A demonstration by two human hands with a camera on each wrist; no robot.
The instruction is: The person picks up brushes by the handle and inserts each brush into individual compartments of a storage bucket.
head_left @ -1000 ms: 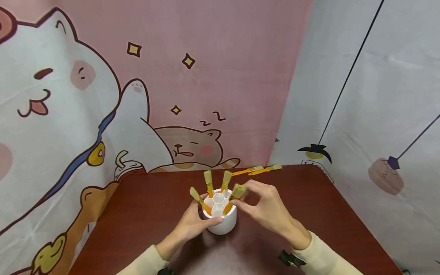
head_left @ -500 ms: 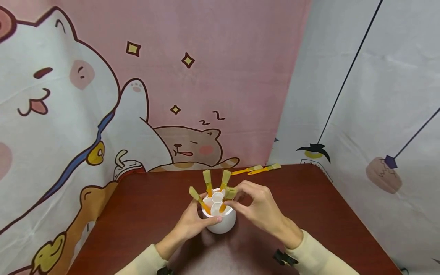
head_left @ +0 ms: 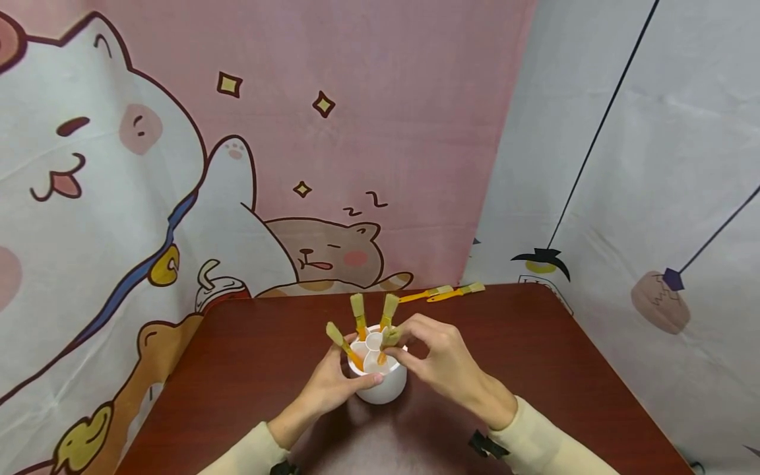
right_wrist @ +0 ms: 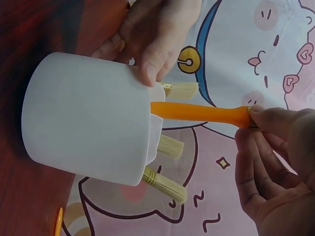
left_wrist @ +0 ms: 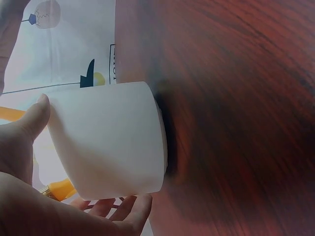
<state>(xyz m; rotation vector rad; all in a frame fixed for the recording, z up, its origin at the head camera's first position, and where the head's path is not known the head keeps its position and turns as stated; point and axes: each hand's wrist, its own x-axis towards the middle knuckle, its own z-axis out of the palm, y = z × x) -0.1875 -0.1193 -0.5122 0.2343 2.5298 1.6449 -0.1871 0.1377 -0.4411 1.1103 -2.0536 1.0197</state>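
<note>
A white round holder (head_left: 380, 393) with petal-shaped compartments stands on the table. My left hand (head_left: 334, 381) grips it from the left, thumb at the front rim and fingers round the far side. My right hand (head_left: 441, 353) pinches a paintbrush (right_wrist: 199, 112) near its metal collar, bristles up. The brush's orange handle runs down inside the rim, and its lower end is hidden by the wall in the right wrist view. Three more paintbrushes lean in the holder, bristles up: one at the left (head_left: 343, 342) and two at the back, including this paintbrush (head_left: 358, 310).
Two loose paintbrushes, a left one (head_left: 424, 295) and a right one (head_left: 457, 292), lie at the far edge of the dark red table (head_left: 261, 356). Behind the table hangs a pink and white cloth (head_left: 415, 132) with cartoon animals.
My right hand has moved left and slightly down with the paintbrush, bringing it further over the holder and more upright. My left hand keeps its hold on the holder.
</note>
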